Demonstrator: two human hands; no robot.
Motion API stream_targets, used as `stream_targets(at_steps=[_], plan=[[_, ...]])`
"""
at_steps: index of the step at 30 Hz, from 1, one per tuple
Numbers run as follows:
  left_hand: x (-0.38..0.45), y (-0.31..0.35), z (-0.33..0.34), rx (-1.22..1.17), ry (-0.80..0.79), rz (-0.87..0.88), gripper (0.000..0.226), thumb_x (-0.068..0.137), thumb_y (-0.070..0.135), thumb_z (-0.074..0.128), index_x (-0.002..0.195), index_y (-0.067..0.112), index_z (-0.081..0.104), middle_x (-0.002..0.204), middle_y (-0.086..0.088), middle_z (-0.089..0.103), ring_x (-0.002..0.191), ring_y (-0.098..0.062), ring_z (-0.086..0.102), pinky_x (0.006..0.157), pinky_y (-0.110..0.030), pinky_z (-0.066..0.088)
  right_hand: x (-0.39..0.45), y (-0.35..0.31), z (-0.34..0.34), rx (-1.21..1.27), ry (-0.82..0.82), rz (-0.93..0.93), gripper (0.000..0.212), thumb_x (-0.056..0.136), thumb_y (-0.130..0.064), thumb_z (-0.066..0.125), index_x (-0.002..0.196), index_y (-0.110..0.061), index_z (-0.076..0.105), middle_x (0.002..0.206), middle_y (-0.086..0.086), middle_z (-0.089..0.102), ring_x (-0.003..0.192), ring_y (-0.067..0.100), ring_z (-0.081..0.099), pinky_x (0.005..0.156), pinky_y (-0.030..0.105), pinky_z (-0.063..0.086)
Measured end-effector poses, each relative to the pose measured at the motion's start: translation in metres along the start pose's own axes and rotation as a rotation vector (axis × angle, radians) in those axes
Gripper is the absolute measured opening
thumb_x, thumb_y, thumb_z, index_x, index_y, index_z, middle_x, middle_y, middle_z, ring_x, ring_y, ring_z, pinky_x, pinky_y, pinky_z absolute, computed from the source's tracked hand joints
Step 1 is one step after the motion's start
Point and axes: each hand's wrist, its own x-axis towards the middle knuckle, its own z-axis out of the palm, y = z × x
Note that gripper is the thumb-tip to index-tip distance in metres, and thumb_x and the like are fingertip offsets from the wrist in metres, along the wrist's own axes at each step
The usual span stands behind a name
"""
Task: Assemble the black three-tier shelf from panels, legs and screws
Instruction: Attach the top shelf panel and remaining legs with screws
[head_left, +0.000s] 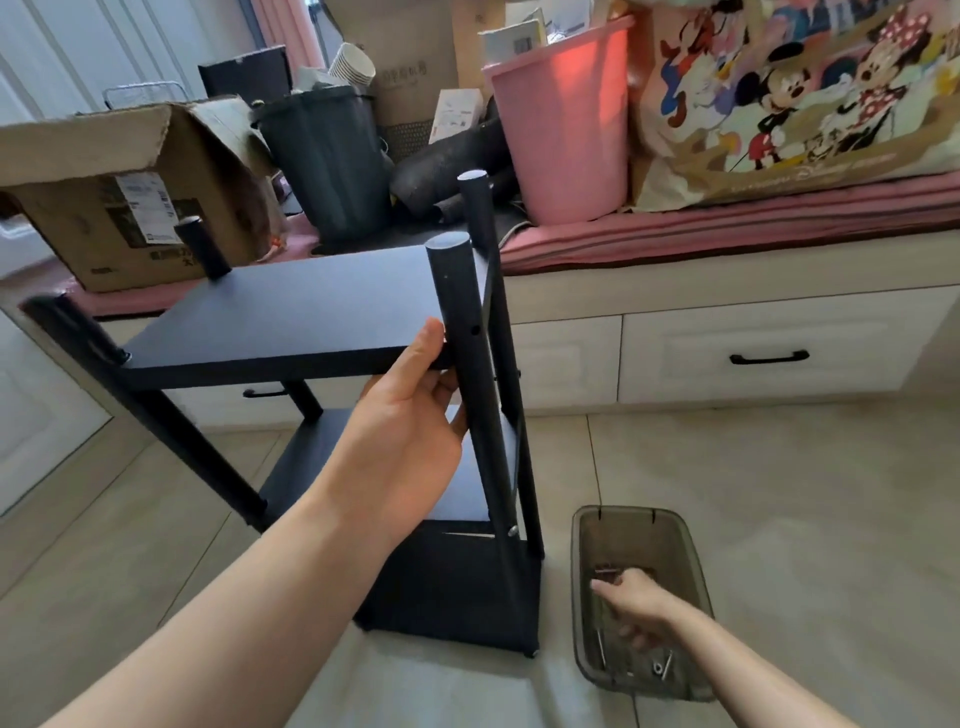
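My left hand (410, 415) grips the front edge of the top panel (306, 306) right beside the near leg (470, 384), steadying the shelf (363, 415) on the floor. My right hand (636, 605) reaches into the clear bin (691, 561) just right of the shelf, fingers curled over the screws (660, 667); whether it has pinched one I cannot tell. All three panels seem to sit between four legs, so I judge only the last screws remain, likely for the open hole in the near leg.

Left hand (410, 415) on top panel (311, 306), right hand (636, 605) inside bin (696, 566).
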Motion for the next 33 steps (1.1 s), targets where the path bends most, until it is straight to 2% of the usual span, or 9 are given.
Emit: stream_targets(at_steps=[5, 9, 13, 16, 22, 25, 27, 30, 33], plan=[[0.000, 0.001, -0.001, 0.014, -0.023, 0.005, 0.026, 0.090, 0.037, 0.058, 0.081, 0.027, 0.079, 0.086, 0.009, 0.072, 0.088, -0.007, 0.067, 0.095, -0.032, 0.046, 0.004, 0.003, 0.024, -0.065, -0.065, -0.035, 0.036, 0.098, -0.042, 0.053, 0.109, -0.008, 0.056, 0.080, 0.002, 0.053, 0.069, 0.017, 0.060, 0.045, 0.020, 0.046], [-0.003, 0.002, 0.002, 0.025, -0.023, -0.001, 0.025, 0.092, 0.037, 0.057, 0.084, 0.027, 0.079, 0.087, 0.009, 0.070, 0.091, -0.008, 0.065, 0.096, -0.033, 0.046, 0.000, 0.001, 0.037, -0.054, -0.127, -0.077, 0.035, 0.099, -0.027, 0.056, 0.125, -0.004, 0.055, 0.094, 0.008, 0.061, 0.076, 0.021, 0.066, 0.066, 0.034, 0.055], [-0.006, 0.003, 0.002, 0.023, -0.018, -0.011, 0.026, 0.092, 0.037, 0.056, 0.084, 0.027, 0.080, 0.087, 0.009, 0.069, 0.094, -0.009, 0.061, 0.099, -0.034, 0.045, -0.007, 0.000, 0.054, -0.012, -0.228, -0.070, 0.053, 0.096, -0.004, 0.051, 0.147, -0.006, 0.037, 0.092, 0.010, 0.067, 0.068, 0.020, 0.073, 0.048, 0.027, 0.053], [-0.008, 0.003, 0.000, 0.041, -0.027, -0.016, 0.026, 0.093, 0.038, 0.056, 0.085, 0.027, 0.079, 0.088, 0.008, 0.070, 0.092, -0.008, 0.061, 0.099, -0.034, 0.043, -0.007, 0.004, 0.060, 0.017, -0.241, -0.071, 0.058, 0.093, 0.004, 0.050, 0.148, -0.008, 0.035, 0.099, 0.014, 0.068, 0.067, 0.021, 0.072, 0.053, 0.029, 0.058], [-0.007, 0.005, -0.003, 0.083, -0.043, -0.016, 0.023, 0.090, 0.039, 0.059, 0.086, 0.029, 0.079, 0.090, 0.009, 0.071, 0.096, -0.008, 0.063, 0.109, -0.039, 0.041, 0.009, 0.016, 0.059, -0.156, -0.095, -0.070, 0.037, 0.090, -0.001, 0.059, 0.127, -0.007, 0.057, 0.116, 0.015, 0.067, 0.097, 0.027, 0.067, 0.085, 0.034, 0.057], [-0.006, 0.005, -0.003, 0.090, -0.053, -0.011, 0.022, 0.090, 0.039, 0.060, 0.085, 0.030, 0.079, 0.089, 0.010, 0.071, 0.096, -0.008, 0.063, 0.108, -0.039, 0.041, 0.021, 0.024, 0.062, -0.202, -0.041, -0.079, 0.012, 0.090, -0.006, 0.058, 0.097, -0.015, 0.061, 0.103, 0.006, 0.067, 0.091, 0.022, 0.065, 0.073, 0.027, 0.054], [-0.005, 0.004, -0.004, 0.092, -0.056, -0.009, 0.022, 0.091, 0.039, 0.060, 0.085, 0.030, 0.078, 0.089, 0.011, 0.071, 0.096, -0.008, 0.063, 0.105, -0.037, 0.044, 0.033, 0.030, 0.069, -0.186, -0.017, -0.076, 0.018, 0.090, -0.007, 0.056, 0.080, -0.022, 0.054, 0.091, 0.002, 0.063, 0.080, 0.018, 0.058, 0.063, 0.022, 0.048], [-0.005, 0.003, -0.006, 0.092, -0.052, -0.005, 0.023, 0.093, 0.040, 0.059, 0.086, 0.029, 0.078, 0.090, 0.011, 0.071, 0.098, -0.009, 0.062, 0.101, -0.035, 0.046, 0.047, 0.035, 0.080, -0.215, 0.018, -0.096, 0.024, 0.089, -0.016, 0.060, 0.072, -0.026, 0.047, 0.083, -0.001, 0.059, 0.081, 0.019, 0.056, 0.071, 0.028, 0.049], [-0.005, 0.002, -0.006, 0.094, -0.050, -0.002, 0.022, 0.092, 0.040, 0.059, 0.087, 0.029, 0.077, 0.091, 0.010, 0.070, 0.097, -0.010, 0.061, 0.104, -0.037, 0.044, 0.056, 0.035, 0.089, -0.285, 0.036, -0.133, 0.028, 0.090, -0.024, 0.061, 0.072, -0.027, 0.040, 0.099, 0.003, 0.064, 0.089, 0.021, 0.063, 0.077, 0.029, 0.049]])
